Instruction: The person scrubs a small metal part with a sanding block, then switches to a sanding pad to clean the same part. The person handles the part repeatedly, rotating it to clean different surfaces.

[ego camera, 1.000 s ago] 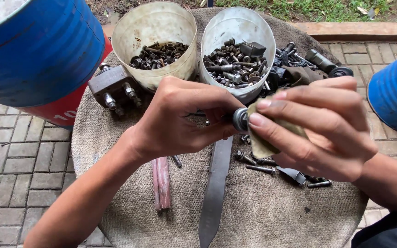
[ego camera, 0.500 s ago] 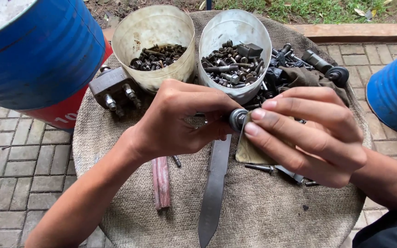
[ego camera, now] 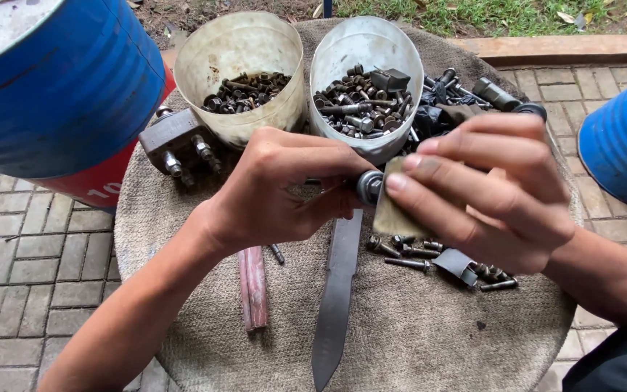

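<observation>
Blue steel drum (ego camera: 52,80) sits far left of the round cloth-covered table (ego camera: 415,341), with a rusty metal block with studs (ego camera: 179,141) just beside it and a cream tub of dark screws (ego camera: 241,72) next along. Left hand (ego camera: 277,192) is closed round a flanged bolt (ego camera: 369,187), pinching it by the shank with the round head poking out toward the right hand; most of the shank is hidden in the fist. Below that hand on the table lie a reddish flat bar (ego camera: 253,287) and a bare knife blade (ego camera: 335,290), point toward the camera. Right hand (ego camera: 491,192) holds a small tan piece of sandpaper (ego camera: 393,210) flat under its fingers, pressed against the bolt head. Compared with half a second ago both hands sit a little higher over the blade and the paper has slid across the head, so it looks like rubbing strokes are under way, with the bolt being cleaned rather than set down. Behind the hands is a white tub of bolts and nuts (ego camera: 368,80); loose bolts (ego camera: 408,250) lie under the right hand. Second blue drum (ego camera: 622,141) at far right.
</observation>
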